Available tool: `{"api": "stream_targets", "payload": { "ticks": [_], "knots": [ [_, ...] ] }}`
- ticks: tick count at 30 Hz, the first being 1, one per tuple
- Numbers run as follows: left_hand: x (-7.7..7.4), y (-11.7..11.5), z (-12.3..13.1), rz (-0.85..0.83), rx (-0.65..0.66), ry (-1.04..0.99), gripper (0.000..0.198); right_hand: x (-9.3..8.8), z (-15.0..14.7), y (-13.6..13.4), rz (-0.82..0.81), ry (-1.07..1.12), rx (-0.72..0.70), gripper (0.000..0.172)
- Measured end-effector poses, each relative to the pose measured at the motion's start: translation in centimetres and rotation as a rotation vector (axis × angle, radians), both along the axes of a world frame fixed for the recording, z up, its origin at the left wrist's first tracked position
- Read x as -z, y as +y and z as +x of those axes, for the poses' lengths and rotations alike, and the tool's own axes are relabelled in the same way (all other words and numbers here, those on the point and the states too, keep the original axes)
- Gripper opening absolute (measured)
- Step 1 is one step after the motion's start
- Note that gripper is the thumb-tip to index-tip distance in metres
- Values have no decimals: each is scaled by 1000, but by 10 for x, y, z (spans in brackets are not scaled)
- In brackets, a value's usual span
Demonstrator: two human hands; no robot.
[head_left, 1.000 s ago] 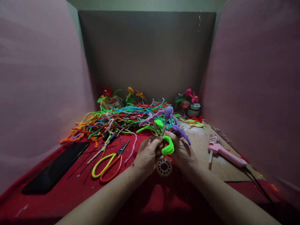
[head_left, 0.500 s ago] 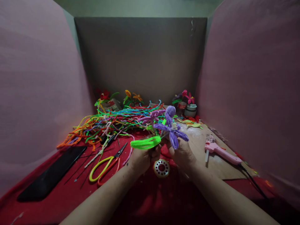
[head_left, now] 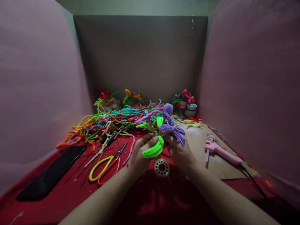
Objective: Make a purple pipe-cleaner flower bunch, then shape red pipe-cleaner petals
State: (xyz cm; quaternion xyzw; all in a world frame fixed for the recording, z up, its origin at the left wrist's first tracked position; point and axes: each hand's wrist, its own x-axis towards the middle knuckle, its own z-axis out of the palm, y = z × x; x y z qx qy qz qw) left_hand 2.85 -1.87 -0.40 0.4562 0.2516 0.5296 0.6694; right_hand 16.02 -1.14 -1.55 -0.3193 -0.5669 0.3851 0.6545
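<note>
Drooping lower now: front green leaf [head_left: 153,149]

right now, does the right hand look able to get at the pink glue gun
Probably yes: the pink glue gun lies on the brown board to its right, with nothing visible between. But the right hand is at the flower bunch, so it would likely need freeing.

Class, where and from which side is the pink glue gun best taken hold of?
Best by its handle, probably from the near right: this long, slim part slants that way, while the white stick and dark-flecked head sit at the opposite end.
</note>
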Motion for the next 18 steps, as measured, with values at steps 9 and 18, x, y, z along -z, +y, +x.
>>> {"api": "stream_targets", "payload": {
  "ticks": [9,18],
  "knots": [
    [-9,-7,3,137,-191,174,16,-8,-16,-9,-123,329,-364,29],
    [1,0,9,388,-196,220,15,-8,-19,-7,-141,353,-219,15]
  ]
}}
